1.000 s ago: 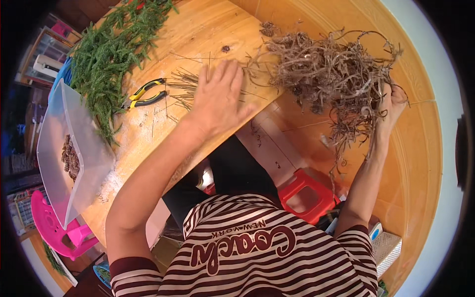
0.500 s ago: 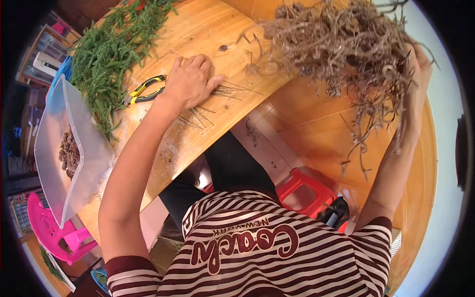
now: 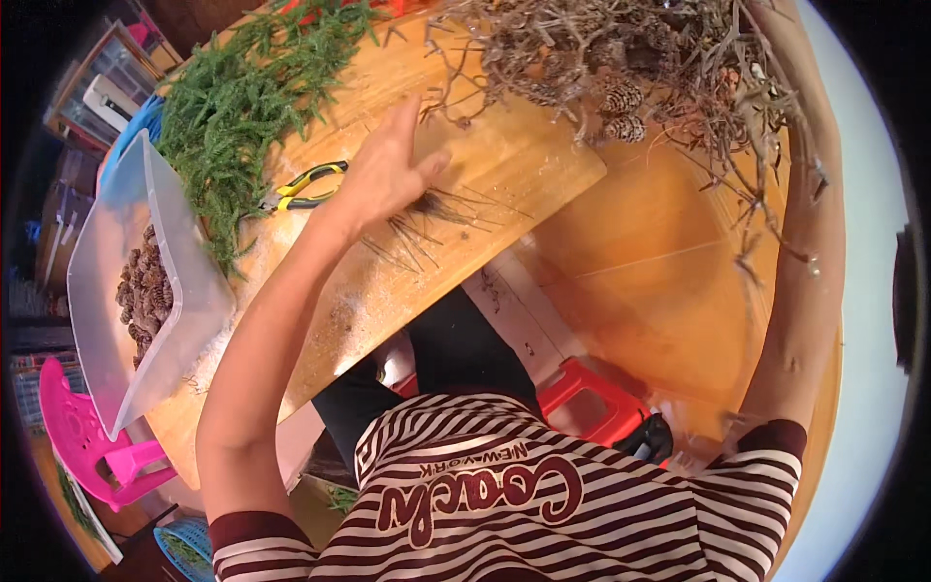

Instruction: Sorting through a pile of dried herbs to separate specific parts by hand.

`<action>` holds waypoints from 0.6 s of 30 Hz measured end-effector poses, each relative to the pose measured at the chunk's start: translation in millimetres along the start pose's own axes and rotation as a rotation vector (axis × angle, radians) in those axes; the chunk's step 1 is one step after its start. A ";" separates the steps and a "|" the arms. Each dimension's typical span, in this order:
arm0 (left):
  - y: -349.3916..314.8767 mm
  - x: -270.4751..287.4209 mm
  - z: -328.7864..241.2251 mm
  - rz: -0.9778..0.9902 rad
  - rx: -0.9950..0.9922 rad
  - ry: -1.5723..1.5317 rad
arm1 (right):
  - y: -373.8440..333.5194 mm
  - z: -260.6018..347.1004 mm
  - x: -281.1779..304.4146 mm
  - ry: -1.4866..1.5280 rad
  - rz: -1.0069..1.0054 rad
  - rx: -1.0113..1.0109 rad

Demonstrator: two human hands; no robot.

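Over the wooden table my left hand (image 3: 388, 175) is open, thumb and fingers apart, just above several thin dark wire-like stems (image 3: 436, 213). Beside its wrist lie yellow-and-black pliers (image 3: 312, 184). A big tangled bundle of dry brown twigs (image 3: 553, 48) with pine cones (image 3: 623, 112) spreads over the far right part of the table and past its edge. My right forearm (image 3: 813, 194) reaches up along the bundle's right side. Near the top edge, my right hand (image 3: 771, 19) is mostly concealed, and its fingers do not show.
Green artificial fir branches (image 3: 233, 126) lie on the left of the table (image 3: 320, 310). A translucent bin (image 3: 189, 291) holding small pine cones (image 3: 145, 296) stands at the left edge. Below are a pink chair (image 3: 87, 436) and a red stool (image 3: 592, 398). A pale wall (image 3: 868, 291) rises at right.
The twig bundle and my right arm have moved farther away, toward the top edge. My left hand has lifted slightly, and its fingers have stretched out.
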State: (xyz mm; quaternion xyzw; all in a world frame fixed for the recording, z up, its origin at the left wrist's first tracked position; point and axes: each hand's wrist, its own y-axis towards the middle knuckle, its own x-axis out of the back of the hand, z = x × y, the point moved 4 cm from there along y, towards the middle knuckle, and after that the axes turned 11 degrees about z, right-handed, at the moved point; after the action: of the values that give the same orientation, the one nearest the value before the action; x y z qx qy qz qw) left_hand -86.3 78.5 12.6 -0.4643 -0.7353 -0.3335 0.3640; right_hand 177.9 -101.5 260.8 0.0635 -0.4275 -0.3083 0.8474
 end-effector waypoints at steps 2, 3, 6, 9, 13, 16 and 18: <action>13.6 15.9 6.3 -0.054 0.075 -0.136 | 25.0 0.7 -16.0 0.103 -0.002 -0.070; 25.1 21.7 0.5 -0.084 0.048 -0.331 | 30.4 4.9 -13.6 0.125 -0.017 -0.120; 53.3 35.4 -10.1 -0.141 -0.029 -0.714 | 45.6 13.3 -2.6 0.206 -0.073 -0.263; 60.0 44.5 9.2 -0.067 -0.002 -0.842 | 95.4 -46.0 19.8 0.271 -0.019 -0.260; 58.1 59.6 34.3 -0.122 -0.037 -0.802 | 44.2 21.1 -57.0 0.290 0.081 -0.307; 72.5 61.0 14.8 -0.114 -0.104 -0.875 | -5.7 33.0 -57.1 0.274 0.089 -0.383; 59.8 63.9 31.6 -0.157 -0.056 -0.887 | -11.5 28.8 -90.1 0.313 0.183 -0.410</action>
State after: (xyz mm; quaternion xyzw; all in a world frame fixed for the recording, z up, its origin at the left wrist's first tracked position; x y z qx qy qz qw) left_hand -57.5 153.5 59.6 -0.5146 -0.8441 -0.1488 -0.0253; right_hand 110.5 -54.2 212.8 -0.1015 -0.2241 -0.2971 0.9226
